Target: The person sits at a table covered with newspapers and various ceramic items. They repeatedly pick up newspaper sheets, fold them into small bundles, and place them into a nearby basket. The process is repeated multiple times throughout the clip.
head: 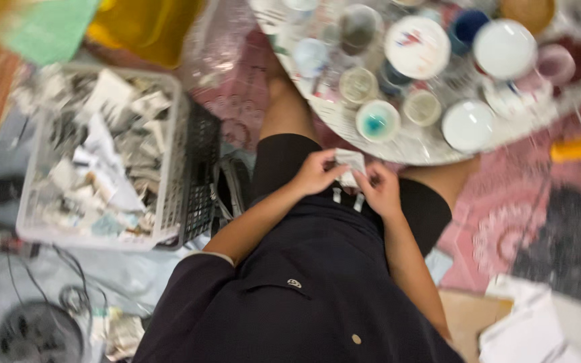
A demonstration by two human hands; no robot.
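The person is sitting, and both hands are meeting over the lap — the left hand [314,173] and the right hand [380,190] are each pinching a small white scrap of paper [351,163] between them, fingers closed on its edges. The scrap is hanging just below the rim of the round counter [408,146], which is carrying many small paint pots [417,47]. To the left, a white basket [169,202] of crumpled paper is sitting on the floor — the view is blurred.
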